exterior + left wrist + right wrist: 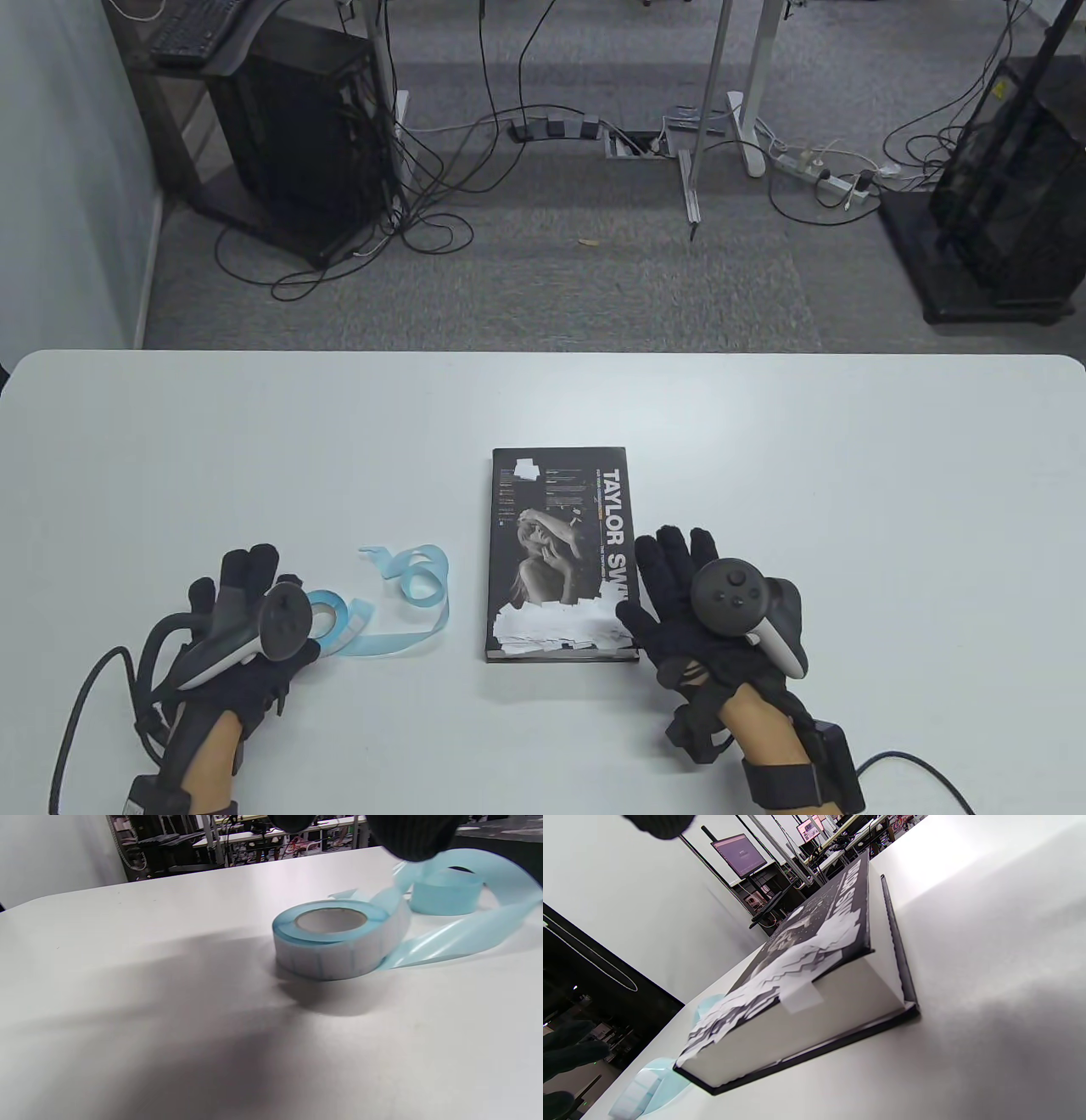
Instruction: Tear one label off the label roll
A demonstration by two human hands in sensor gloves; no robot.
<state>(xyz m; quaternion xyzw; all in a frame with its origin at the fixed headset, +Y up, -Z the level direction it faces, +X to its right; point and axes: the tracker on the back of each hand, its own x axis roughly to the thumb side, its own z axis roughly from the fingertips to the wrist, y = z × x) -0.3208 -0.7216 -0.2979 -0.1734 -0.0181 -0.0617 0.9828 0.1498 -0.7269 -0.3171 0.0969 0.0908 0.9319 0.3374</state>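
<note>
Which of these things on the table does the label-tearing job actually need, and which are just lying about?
Needed:
label roll
its loose blue backing strip
left hand
right hand

Just lying about:
book, with white labels already stuck on its cover

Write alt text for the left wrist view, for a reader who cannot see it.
A label roll with a blue top edge and white labels around its side lies flat on a white table, its empty blue backing strip curling away to the right. A black gloved fingertip hangs in at the top edge.
</note>
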